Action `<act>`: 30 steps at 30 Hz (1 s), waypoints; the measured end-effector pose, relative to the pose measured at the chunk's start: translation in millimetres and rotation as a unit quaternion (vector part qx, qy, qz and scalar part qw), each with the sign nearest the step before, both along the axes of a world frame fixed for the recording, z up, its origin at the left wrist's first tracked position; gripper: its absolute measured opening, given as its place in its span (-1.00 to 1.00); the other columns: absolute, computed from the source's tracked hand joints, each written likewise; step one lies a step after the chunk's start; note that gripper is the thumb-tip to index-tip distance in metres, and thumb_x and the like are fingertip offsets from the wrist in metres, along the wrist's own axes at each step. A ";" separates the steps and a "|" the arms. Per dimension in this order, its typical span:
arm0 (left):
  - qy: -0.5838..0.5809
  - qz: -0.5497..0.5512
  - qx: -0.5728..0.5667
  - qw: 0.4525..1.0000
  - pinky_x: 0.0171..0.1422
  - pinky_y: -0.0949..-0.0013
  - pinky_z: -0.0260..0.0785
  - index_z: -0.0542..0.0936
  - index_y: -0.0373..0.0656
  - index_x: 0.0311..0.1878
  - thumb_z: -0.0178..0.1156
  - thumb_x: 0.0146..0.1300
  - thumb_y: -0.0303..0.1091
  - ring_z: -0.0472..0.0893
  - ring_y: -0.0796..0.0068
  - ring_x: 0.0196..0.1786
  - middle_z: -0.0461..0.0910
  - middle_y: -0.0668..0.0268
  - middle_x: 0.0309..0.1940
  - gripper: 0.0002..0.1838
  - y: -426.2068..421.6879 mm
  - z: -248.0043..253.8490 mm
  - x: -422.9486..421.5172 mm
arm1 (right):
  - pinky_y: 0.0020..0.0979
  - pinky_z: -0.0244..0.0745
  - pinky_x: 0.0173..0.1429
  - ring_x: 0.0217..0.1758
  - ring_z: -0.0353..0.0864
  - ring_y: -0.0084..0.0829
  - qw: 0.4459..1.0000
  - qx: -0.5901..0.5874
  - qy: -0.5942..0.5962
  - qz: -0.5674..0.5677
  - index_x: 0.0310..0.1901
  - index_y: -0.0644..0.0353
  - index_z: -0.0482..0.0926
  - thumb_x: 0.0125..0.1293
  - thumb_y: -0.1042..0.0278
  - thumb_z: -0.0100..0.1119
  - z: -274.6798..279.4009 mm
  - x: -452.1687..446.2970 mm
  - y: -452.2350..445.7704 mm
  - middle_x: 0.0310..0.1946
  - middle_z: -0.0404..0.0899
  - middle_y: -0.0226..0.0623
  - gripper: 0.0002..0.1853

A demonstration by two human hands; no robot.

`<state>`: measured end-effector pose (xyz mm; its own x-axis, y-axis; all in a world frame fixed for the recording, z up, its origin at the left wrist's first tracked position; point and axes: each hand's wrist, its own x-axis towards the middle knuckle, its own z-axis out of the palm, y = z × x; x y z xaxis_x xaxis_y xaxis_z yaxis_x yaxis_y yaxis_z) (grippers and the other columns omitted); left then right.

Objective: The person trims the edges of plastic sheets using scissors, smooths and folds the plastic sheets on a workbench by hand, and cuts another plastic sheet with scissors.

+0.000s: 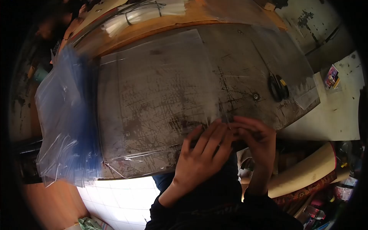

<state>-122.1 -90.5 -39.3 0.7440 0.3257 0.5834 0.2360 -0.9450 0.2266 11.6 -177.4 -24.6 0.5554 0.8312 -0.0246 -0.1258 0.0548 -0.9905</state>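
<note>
A large clear plastic sheet (161,88) lies over the scratched dark worktop. My left hand (207,147) rests palm down at the sheet's near right corner, its fingers stretched out and somewhat apart. Close beside it, my right hand (255,140) has its thumb and fingers drawn together in a pinch at the sheet's edge, where the plastic looks blurred. The fingertips of both hands almost meet. To the left, a thick stack of clear, bluish plastic sheets (71,126) hangs over the worktop's edge.
Black-handled scissors (278,87) lie at the right of the worktop (245,92). A tied bundle of translucent plastic (147,13) sits along the far side. On the right are a pale board (326,119) and a rolled mat (306,170). A person's arm shows at upper left.
</note>
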 end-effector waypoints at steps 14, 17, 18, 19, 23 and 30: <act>-0.046 0.077 0.006 0.996 -0.08 0.29 0.30 0.46 -0.05 -0.37 0.36 -0.10 -0.13 0.53 0.35 0.01 0.47 0.35 -0.16 -0.67 -2.6 0.3 0.8 | -0.60 0.46 -0.06 -0.17 0.53 -0.60 0.999 -0.048 0.003 -0.009 -0.11 0.36 0.50 0.11 0.74 0.15 7.1 -1.0 3.2 -0.28 0.55 -0.30 -0.72; -0.038 0.044 0.012 0.998 -0.10 0.32 0.29 0.48 -0.01 -0.42 0.34 -0.07 -0.15 0.53 0.41 0.04 0.50 0.43 -0.19 -0.75 -0.2 -3.5 3.1 | -0.58 0.45 -0.03 -0.16 0.53 -0.59 0.999 -0.042 0.026 -0.002 -0.13 0.36 0.50 0.12 0.73 0.14 5.1 0.6 2.7 -0.28 0.55 -0.30 -0.75; -0.038 0.043 0.011 0.998 -0.10 0.32 0.29 0.48 -0.01 -0.42 0.34 -0.07 -0.15 0.53 0.41 0.04 0.50 0.43 -0.19 -0.75 -1.0 -5.0 3.0 | -0.58 0.44 -0.02 -0.16 0.53 -0.59 0.999 -0.038 0.035 -0.001 -0.14 0.36 0.50 0.12 0.73 0.13 5.0 1.2 2.6 -0.28 0.55 -0.31 -0.76; -0.040 0.054 0.021 0.998 -0.11 0.33 0.28 0.51 0.02 -0.40 0.33 -0.05 -0.15 0.53 0.42 0.03 0.50 0.45 -0.20 -0.77 -1.7 -6.4 2.7 | -0.58 0.44 -0.02 -0.16 0.53 -0.59 0.999 -0.039 0.035 -0.002 -0.14 0.36 0.50 0.12 0.73 0.13 5.2 1.6 2.7 -0.28 0.55 -0.31 -0.76; -0.032 0.086 0.051 0.994 -0.13 0.35 0.26 0.59 0.11 -0.30 0.30 -0.03 -0.11 0.52 0.45 0.01 0.49 0.50 -0.23 -0.79 -4.7 -8.7 2.9 | -0.58 0.44 -0.03 -0.16 0.53 -0.59 0.999 -0.031 0.034 0.008 -0.15 0.36 0.50 0.12 0.75 0.11 5.9 2.9 2.6 -0.29 0.55 -0.31 -0.76; -0.037 0.101 0.054 0.993 -0.09 0.33 0.22 0.62 0.14 -0.25 0.30 -0.04 -0.09 0.52 0.50 0.00 0.48 0.53 -0.24 -0.75 -6.5 -10.6 2.1 | -0.59 0.43 -0.02 -0.16 0.52 -0.60 0.999 -0.033 0.005 0.001 -0.16 0.37 0.49 0.14 0.81 -0.03 5.5 0.5 3.2 -0.28 0.54 -0.31 -0.75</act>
<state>-120.1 -96.9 -49.8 0.6237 0.3960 0.6739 0.4093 -0.9000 0.1501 12.0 -174.3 -19.1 0.5534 0.8286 -0.0851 -0.1363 -0.0107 -0.9906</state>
